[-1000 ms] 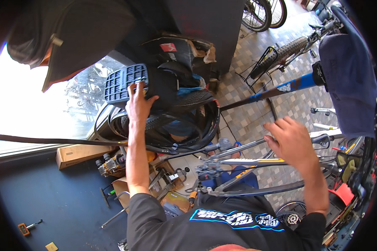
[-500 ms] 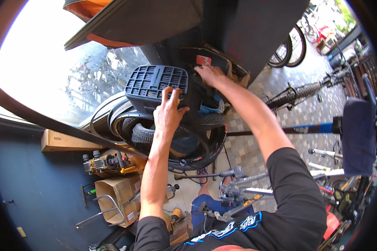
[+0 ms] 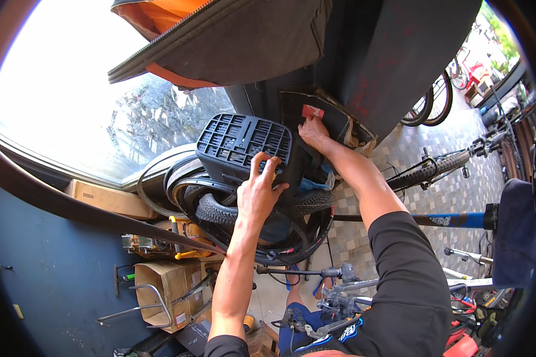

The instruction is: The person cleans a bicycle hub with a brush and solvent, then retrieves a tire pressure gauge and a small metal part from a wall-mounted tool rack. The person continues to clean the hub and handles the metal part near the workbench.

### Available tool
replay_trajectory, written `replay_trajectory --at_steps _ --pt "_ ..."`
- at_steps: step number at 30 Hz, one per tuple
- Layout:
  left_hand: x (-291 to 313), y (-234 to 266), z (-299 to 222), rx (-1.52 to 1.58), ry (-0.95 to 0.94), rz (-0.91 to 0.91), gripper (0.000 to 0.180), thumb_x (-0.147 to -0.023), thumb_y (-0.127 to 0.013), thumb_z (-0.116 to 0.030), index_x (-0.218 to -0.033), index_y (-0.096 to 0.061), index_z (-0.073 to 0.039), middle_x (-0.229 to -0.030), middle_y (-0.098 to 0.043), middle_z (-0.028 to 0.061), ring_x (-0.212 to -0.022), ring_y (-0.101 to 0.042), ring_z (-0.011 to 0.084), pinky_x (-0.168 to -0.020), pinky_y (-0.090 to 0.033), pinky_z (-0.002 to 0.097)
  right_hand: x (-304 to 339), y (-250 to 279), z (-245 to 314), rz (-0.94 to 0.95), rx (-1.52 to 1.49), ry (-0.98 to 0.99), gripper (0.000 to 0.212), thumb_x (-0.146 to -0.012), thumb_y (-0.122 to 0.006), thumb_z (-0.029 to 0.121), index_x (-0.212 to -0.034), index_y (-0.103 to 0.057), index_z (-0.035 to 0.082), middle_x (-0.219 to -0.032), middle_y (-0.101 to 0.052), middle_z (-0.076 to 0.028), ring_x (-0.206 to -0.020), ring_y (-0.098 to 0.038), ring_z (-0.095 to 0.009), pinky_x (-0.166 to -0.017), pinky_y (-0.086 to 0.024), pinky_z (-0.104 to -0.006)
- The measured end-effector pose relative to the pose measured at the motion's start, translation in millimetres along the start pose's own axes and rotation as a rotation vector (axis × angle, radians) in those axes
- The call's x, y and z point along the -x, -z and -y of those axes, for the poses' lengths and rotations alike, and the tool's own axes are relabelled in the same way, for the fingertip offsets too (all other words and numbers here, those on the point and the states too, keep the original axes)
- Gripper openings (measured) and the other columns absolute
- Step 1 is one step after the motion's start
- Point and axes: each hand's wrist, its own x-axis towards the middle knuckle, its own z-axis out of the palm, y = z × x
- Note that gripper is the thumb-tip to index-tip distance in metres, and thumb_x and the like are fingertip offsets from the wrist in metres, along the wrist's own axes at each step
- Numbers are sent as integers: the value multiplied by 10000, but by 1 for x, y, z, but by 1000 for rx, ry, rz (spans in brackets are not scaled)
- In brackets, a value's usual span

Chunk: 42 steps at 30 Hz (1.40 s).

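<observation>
1. Honestly, the biggest risk I see is the stack of tyres (image 3: 244, 208) under the black plastic basket (image 3: 244, 143). It's a loose, leaning pile, so tugging the basket could drag the tyres down onto the cardboard boxes (image 3: 167, 285) below.
2. Next, the left hand (image 3: 259, 193) only has fingers hooked over the basket's lower rim, a narrow pinch-style grip, so the basket could twist and slip out.
3. Smaller worry: the right hand (image 3: 314, 134) is spread flat against the dark bag (image 3: 333, 122) behind, holding nothing, just beside a small red tag (image 3: 311, 111).
4. The basket itself is a black grid-walled crate, tilted, resting atop the tyres by the window.
</observation>
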Motion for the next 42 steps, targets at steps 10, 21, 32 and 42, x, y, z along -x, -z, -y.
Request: replay_trajectory --at_steps 10,21,32,42 --pt "-13 -11 9 18 -16 37 636 -762 -935 -187 -1309 -611 -196 -1416 -536 43 -903 -755 401 -745 -623 500 64 142 -80 -70 196 -85 246 -963 -608 227 -1108 -779 124 -1140 -685 -5 -1142 -557 -217 -932 -418 -398" --pt "-43 -28 20 11 -145 4 710 -849 -879 -185 -1461 -519 -161 -1473 -545 116 -1029 -738 435 -822 -624 511 254 388 -166 128 -574 -456 215 -984 -736 308 -997 -740 93 -934 -770 -144 -960 -737 -380 -799 -542 -503" --pt "153 138 64 -240 49 -218 364 -1000 -720 -265 -1309 -588 -125 -1010 -763 235 -921 -734 485 -780 -575 576 458 498 -115 -489 -867 -434 281 -982 -756 312 -975 -721 33 -912 -709 -137 -894 -689 -355 -792 -510 -456" --pt "440 205 -72 389 102 42 349 -938 -856 -197 -1220 -698 -66 -924 -674 3 -786 -550 85 -727 -488 276 660 511 14 -654 -1133 -238 182 -947 -809 135 -903 -692 3 -781 -592 -75 -669 -518 -170 -607 -408 -324"
